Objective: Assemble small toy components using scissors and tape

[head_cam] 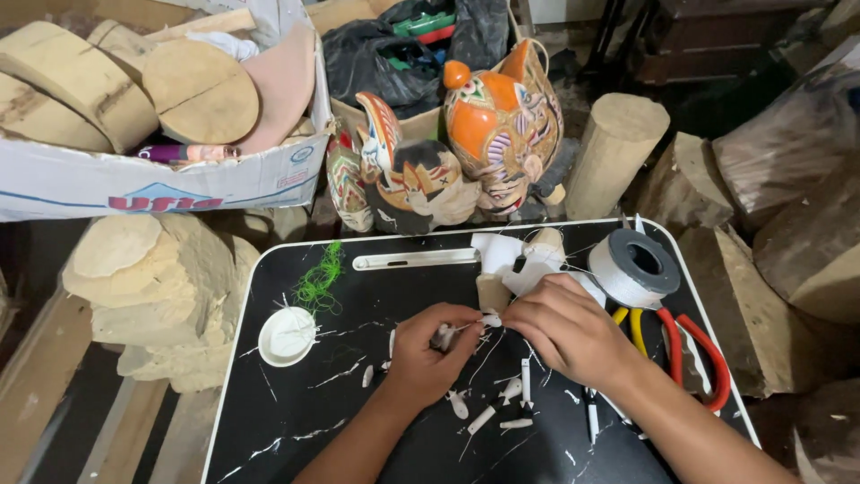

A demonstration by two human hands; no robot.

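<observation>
Left hand [428,351] pinches small white carved wooden piece [444,335] low over black tabletop [296,421], steadying it. Right hand [566,327], fingers curled, grips the white thread [468,327] at small piece's end; pulled taut btwn hands. White thread spool [634,267] sits near right hand, w/in reach.

Both bare forearms enter from the lower edge and converge toward the centre, the hands meeting fingertip to fingertip. The left hand [428,351] lies palm down with its fingers curled inward, thumb and forefinger closed in a pinching grip. The right hand [566,328] arches knuckles up, wrist slightly raised, its fingers bent down and pinched together just beside the left fingertips.
</observation>
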